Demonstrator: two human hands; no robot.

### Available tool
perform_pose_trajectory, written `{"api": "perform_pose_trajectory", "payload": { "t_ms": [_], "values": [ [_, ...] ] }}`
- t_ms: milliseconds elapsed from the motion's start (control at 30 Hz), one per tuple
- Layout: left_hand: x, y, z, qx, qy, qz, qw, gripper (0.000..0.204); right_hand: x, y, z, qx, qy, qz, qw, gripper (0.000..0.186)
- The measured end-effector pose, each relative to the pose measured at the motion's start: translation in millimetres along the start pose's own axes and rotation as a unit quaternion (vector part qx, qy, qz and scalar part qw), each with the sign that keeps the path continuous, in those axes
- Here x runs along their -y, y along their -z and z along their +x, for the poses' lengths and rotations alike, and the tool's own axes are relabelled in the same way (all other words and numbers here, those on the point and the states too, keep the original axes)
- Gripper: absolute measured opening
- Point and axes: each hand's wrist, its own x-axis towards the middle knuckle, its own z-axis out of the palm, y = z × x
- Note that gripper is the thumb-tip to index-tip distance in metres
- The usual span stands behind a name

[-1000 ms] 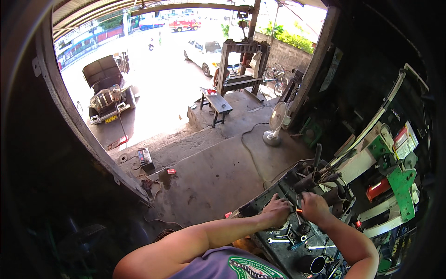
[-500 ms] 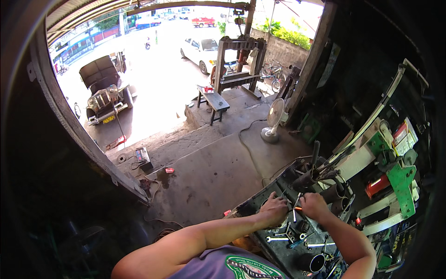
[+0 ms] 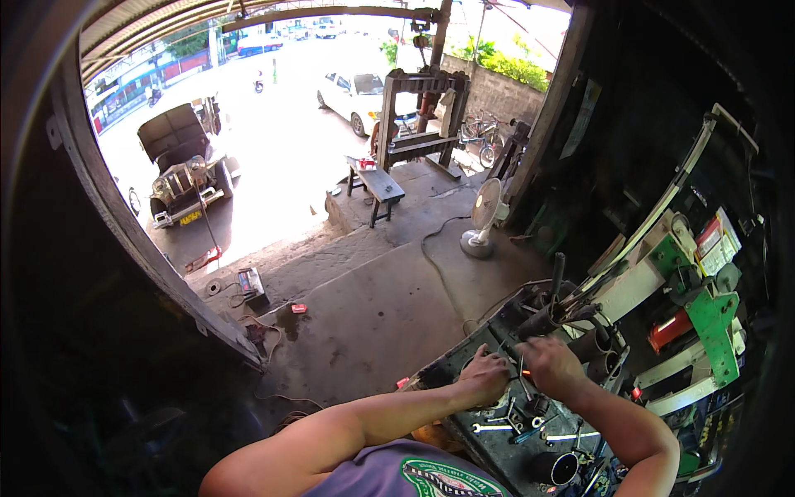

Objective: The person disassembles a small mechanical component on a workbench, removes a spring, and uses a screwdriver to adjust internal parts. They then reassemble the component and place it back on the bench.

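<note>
Over the dark workbench [image 3: 464,422], my left hand [image 3: 487,378] is closed, its fingers curled down on a part hidden beneath it. My right hand [image 3: 553,367] is curled just to its right, slightly blurred at the fingertips. A slim metal rod [image 3: 522,366] stands between the hands, close to the right fingers; whether they grip it is unclear. An orange piece [image 3: 526,373] lies by the right hand's lower edge. Nearer me, an open-end wrench [image 3: 490,428], a blue-handled tool [image 3: 525,435] and a ring-ended wrench [image 3: 537,422] lie among other loose tools.
Dark metal tubes [image 3: 590,346] stand along the bench's far right side, beside a green and white metal frame [image 3: 708,335]. An open metal cylinder [image 3: 565,470] sits near me. Beyond the bench are a standing fan [image 3: 486,217], a wooden bench [image 3: 381,186] and a battery [image 3: 251,286].
My right hand has shifted up and left, toward the rod's top and closer to my left hand. My left hand stays nearly in place. The whole view has shifted slightly.
</note>
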Motion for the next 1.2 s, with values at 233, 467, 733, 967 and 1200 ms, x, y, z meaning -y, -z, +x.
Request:
{"api": "perform_pose_trajectory", "payload": {
  "t_ms": [233, 467, 733, 967, 1200],
  "values": [
    [-4.6, 5.4, -6.0, 0.013, 0.018, -0.024, 0.999, 0.027, 8.8, -6.9, -5.2, 0.170, 0.077, -0.086, 0.979, 0.022],
    [2.0, 1.1, -5.0, -0.006, 0.005, -0.058, 0.998, 0.032, 20.0, -50.2, -6.5, 0.075, -0.118, 0.003, 0.990, 0.026],
    [53.6, 27.2, 2.1, 0.015, -0.097, -0.111, 0.989, 0.053, 38.2, -74.1, -20.3, -0.088, -0.086, -0.012, 0.992, 0.016],
    [31.1, 22.2, -9.6, -0.003, 0.017, -0.111, 0.994, 0.040, 75.1, -95.8, -5.0, -0.112, -0.327, 0.052, 0.937, 0.017],
    [33.1, 40.3, -7.9, 0.045, -0.055, -0.108, 0.992, 0.070, 24.5, -53.3, -21.9, 0.039, -0.248, 0.092, 0.963, 0.021]
  ]
}}
